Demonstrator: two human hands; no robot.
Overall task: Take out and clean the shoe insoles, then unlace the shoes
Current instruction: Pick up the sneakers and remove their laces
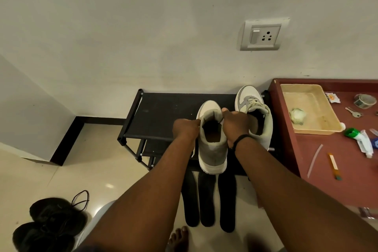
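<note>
A grey and white sneaker [212, 149] stands on the black shoe rack [159, 116] with its heel toward me, and its opening shows empty. My left hand [186, 129] grips its left collar edge. My right hand [235, 125] grips the right collar edge, thumb near the tongue. A second grey and white sneaker [252, 104], still laced, stands to the right on the rack. Three dark insoles [206, 200] lie side by side on the floor below the rack's front edge.
A pair of black shoes [51, 225] with a loose lace lies on the floor at lower left. A maroon table [337, 170] at right holds a beige tray [311, 108] with a cloth, tape, keys and tubes. My bare foot [180, 237] is near the insoles.
</note>
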